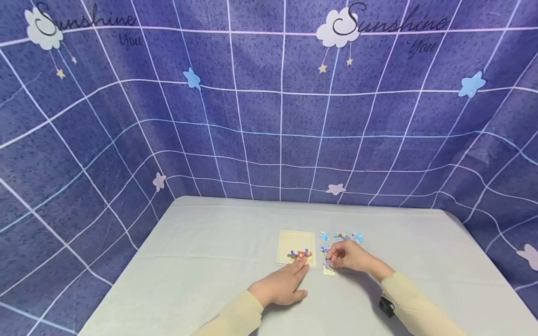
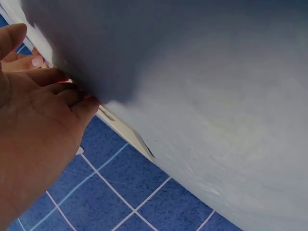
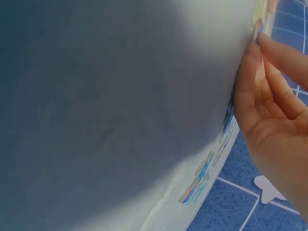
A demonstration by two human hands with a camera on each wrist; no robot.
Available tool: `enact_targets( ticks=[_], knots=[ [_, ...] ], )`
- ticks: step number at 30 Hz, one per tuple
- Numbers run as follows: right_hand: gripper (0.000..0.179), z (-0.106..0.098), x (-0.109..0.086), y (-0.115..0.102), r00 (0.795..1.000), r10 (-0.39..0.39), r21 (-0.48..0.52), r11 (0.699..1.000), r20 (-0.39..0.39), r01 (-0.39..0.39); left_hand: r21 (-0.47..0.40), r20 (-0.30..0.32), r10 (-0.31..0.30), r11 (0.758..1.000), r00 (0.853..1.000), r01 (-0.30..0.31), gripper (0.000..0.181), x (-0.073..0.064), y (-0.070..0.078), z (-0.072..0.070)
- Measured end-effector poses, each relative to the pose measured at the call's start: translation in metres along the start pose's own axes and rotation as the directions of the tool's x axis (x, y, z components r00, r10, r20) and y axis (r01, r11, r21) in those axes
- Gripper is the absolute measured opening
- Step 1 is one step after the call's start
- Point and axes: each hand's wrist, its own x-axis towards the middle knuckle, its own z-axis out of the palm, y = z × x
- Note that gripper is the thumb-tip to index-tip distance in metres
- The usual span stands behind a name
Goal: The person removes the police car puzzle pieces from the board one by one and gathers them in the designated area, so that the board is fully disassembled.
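Observation:
A pale square puzzle tray lies on the table, with joined red and blue puzzle pieces along its near side. My left hand rests with outstretched fingers at the tray's near edge, fingertips touching those pieces. In the left wrist view, the tray's edge shows beyond the fingers. To the right of the tray, my right hand pinches a small puzzle piece between thumb and fingers. Just below that hand lies a yellowish puzzle piece.
Several loose puzzle pieces lie right of the tray, partly hidden by the right hand. A pale cloth covers the table. Behind and beside it hangs a blue gridded curtain. A dark band sits on the right sleeve.

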Motion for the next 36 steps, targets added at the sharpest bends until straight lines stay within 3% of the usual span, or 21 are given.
enact_targets(
  ticks=[7,14,25,36],
  knots=[
    [0.012,-0.003,0.002,-0.006,0.996,-0.084,-0.092,0.992,-0.016,0.082,0.015,0.0,-0.01,1.0,1.0,0.01,0.067,0.0,0.002,0.002],
    [0.015,-0.004,0.022,-0.015,0.995,-0.078,-0.084,0.994,-0.068,0.073,0.024,-0.005,0.024,0.999,1.0,-0.023,0.066,0.0,0.008,-0.002],
    [0.022,0.024,0.055,-0.03,0.993,-0.113,0.023,0.993,0.023,0.112,-0.003,0.034,0.045,0.999,0.998,-0.045,0.067,0.009,0.017,-0.003],
    [0.021,0.034,0.067,-0.034,0.997,-0.047,0.031,0.999,0.069,0.045,0.029,0.056,0.038,0.999,0.998,-0.04,0.067,0.011,0.017,-0.006]
  ],
)
